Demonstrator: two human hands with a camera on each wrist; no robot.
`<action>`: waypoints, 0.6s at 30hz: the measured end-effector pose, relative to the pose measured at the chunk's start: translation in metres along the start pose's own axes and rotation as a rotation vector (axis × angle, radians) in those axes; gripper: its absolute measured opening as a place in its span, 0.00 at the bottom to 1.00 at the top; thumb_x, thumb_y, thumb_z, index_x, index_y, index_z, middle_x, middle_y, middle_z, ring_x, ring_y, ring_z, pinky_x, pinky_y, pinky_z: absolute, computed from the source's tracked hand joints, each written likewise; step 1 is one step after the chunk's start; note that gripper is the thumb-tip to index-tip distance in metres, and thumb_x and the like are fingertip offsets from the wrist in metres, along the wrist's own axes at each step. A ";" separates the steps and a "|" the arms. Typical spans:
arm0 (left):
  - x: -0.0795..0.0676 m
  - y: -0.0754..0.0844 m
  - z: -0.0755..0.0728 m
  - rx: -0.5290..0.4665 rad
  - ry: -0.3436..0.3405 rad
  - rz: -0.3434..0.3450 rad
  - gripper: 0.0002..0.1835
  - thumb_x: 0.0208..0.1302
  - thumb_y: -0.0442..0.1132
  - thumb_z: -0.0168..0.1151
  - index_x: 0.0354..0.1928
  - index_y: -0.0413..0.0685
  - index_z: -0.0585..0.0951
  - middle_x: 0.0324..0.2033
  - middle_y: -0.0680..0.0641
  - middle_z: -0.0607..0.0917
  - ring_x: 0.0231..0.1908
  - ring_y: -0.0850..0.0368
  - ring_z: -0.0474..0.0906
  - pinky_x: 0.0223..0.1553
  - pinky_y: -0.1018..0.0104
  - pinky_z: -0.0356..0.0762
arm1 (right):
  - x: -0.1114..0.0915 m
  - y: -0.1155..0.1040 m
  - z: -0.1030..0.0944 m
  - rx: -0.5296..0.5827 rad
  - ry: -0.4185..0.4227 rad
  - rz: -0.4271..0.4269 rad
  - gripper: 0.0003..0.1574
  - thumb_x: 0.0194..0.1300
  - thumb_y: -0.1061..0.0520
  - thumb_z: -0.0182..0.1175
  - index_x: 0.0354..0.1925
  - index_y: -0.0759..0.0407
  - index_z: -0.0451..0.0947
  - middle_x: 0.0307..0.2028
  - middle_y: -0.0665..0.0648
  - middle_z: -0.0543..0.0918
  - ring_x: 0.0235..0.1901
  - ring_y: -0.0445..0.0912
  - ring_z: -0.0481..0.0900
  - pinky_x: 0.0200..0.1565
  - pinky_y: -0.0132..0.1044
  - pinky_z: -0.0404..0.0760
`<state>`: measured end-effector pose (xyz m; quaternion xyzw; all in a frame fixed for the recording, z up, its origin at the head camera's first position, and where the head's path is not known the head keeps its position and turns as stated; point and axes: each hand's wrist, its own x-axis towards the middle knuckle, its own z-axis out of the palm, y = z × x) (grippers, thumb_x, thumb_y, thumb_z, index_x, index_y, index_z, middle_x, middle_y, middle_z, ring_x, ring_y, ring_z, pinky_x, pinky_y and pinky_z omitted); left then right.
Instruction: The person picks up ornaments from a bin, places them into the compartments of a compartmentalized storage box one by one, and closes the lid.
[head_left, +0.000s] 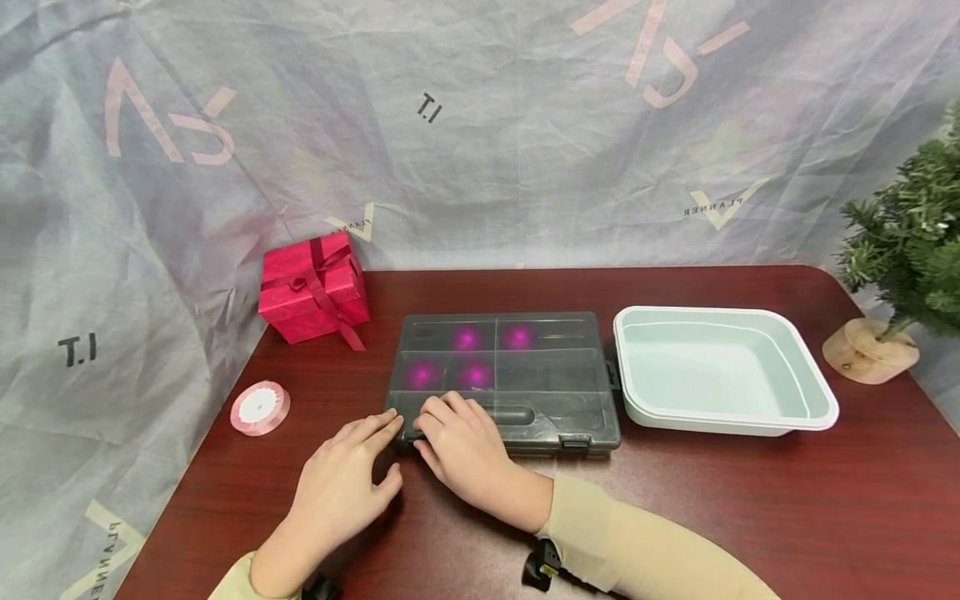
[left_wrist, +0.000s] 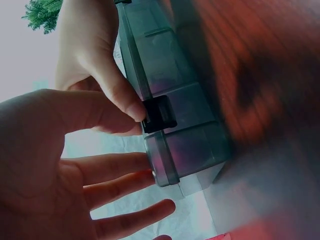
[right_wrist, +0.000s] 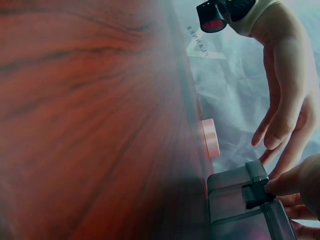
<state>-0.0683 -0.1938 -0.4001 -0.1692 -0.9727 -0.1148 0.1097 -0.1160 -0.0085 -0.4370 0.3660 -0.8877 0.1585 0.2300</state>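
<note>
A dark translucent compartment box [head_left: 551, 371] lies closed on the table, with several purple glows showing on its lid. My right hand [head_left: 472, 450] bends over the front left of the box. In the left wrist view its thumb is at the black latch [left_wrist: 162, 114], while the other fingers rest on the lid side. My left hand [head_left: 337, 479] is spread at the front left corner, fingertips touching the box edge and thumb held apart. Another black latch [head_left: 575, 444] sits on the front right of the box.
A pale plastic tub [head_left: 727, 423] stands right of the box, a small artificial tree [head_left: 922, 250] on a wooden base beyond it. A red gift box [head_left: 311, 296] and a pink ribbon roll [head_left: 260, 408] are on the left. Grey cloth [head_left: 480, 167] hangs behind the table.
</note>
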 end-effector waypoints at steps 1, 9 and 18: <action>0.001 0.000 0.000 0.005 0.004 0.004 0.28 0.53 0.40 0.71 0.59 0.45 0.85 0.58 0.50 0.84 0.58 0.48 0.79 0.51 0.46 0.79 | 0.000 0.000 -0.001 -0.001 -0.010 -0.001 0.10 0.61 0.50 0.73 0.40 0.50 0.85 0.41 0.47 0.80 0.45 0.44 0.75 0.43 0.37 0.76; 0.011 0.002 -0.003 0.081 0.005 0.062 0.19 0.55 0.40 0.70 0.49 0.41 0.89 0.49 0.46 0.87 0.53 0.46 0.80 0.51 0.47 0.79 | 0.006 0.013 -0.019 0.092 -0.170 0.041 0.11 0.68 0.47 0.66 0.45 0.49 0.87 0.45 0.46 0.82 0.47 0.45 0.76 0.48 0.42 0.78; 0.042 0.013 -0.012 0.205 0.014 0.185 0.06 0.56 0.41 0.68 0.27 0.47 0.87 0.27 0.51 0.84 0.38 0.49 0.82 0.46 0.49 0.79 | -0.005 0.053 -0.049 -0.075 -0.136 -0.099 0.11 0.65 0.50 0.67 0.43 0.53 0.85 0.41 0.50 0.82 0.43 0.48 0.78 0.44 0.42 0.77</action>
